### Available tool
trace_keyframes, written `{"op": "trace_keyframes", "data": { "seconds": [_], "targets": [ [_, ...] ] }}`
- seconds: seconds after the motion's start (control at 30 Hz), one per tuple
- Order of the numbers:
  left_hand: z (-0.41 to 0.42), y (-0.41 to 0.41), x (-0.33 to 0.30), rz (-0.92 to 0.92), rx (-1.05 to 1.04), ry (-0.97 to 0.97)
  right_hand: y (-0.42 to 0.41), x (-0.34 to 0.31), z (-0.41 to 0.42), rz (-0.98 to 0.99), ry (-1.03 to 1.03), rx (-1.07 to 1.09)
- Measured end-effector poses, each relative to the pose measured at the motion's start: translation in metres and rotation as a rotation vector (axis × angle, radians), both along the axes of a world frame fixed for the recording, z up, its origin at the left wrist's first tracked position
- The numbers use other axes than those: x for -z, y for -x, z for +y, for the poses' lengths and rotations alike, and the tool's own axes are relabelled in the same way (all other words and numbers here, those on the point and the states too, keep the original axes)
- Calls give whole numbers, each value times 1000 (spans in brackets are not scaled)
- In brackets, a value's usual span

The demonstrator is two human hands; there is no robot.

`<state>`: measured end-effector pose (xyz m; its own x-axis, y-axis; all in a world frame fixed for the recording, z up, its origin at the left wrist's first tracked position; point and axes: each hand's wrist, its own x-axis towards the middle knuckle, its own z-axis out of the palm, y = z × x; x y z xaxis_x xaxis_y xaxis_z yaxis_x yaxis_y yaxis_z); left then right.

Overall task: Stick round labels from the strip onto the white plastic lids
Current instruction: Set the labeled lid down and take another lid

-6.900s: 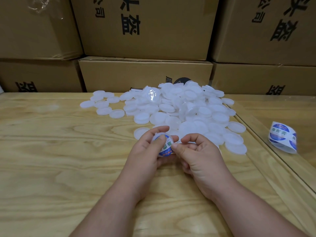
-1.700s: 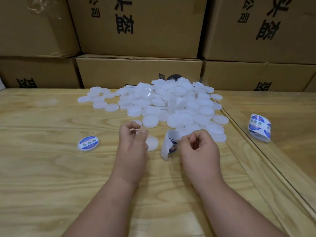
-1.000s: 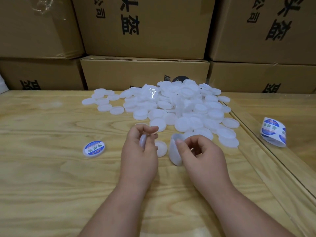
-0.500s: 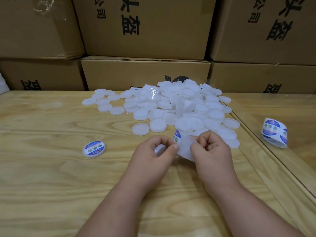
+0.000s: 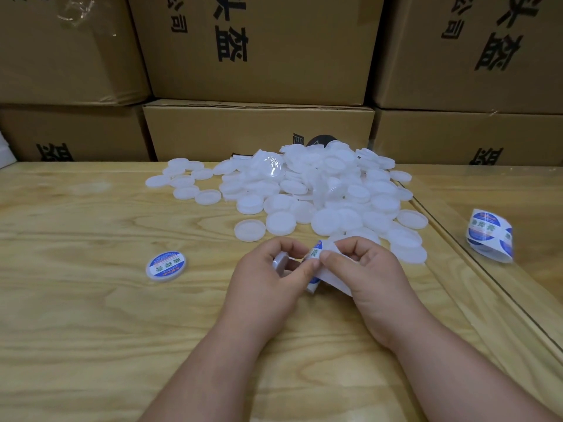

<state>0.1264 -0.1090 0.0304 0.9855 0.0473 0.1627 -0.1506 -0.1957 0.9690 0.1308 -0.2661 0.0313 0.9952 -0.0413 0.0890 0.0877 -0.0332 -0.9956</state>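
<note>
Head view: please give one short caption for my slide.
Left hand holds a lid while right hand peels a label from the strip.

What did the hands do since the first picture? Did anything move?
The labelled lid left the hands and now lies on the table, to the left. The left hand then took a bare lid from the pile, and the right hand took up the label strip. The label roll on the right and the boxes stayed put.
</note>
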Motion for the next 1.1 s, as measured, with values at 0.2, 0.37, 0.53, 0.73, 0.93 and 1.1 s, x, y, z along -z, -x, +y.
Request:
{"op": "trace_keyframes", "data": {
  "seconds": [0.2,0.37,0.53,0.73,0.93,1.1],
  "targets": [
    [0,2,-1,-29,50,21,3,-2,2,-44,-50,-53],
    [3,2,0,-42,74,16,3,0,4,-92,-27,-32],
    [3,0,1,-9,44,62,4,2,6,-121,24,-32],
    [2,-1,4,-20,-15,33,6,0,8,-118,2,-56],
    [2,-5,6,-17,-118,55,4,2,9,-155,16,-4],
    [2,-4,-2,-38,-232,249,3,2,10,-151,2,254]
  ]
}}
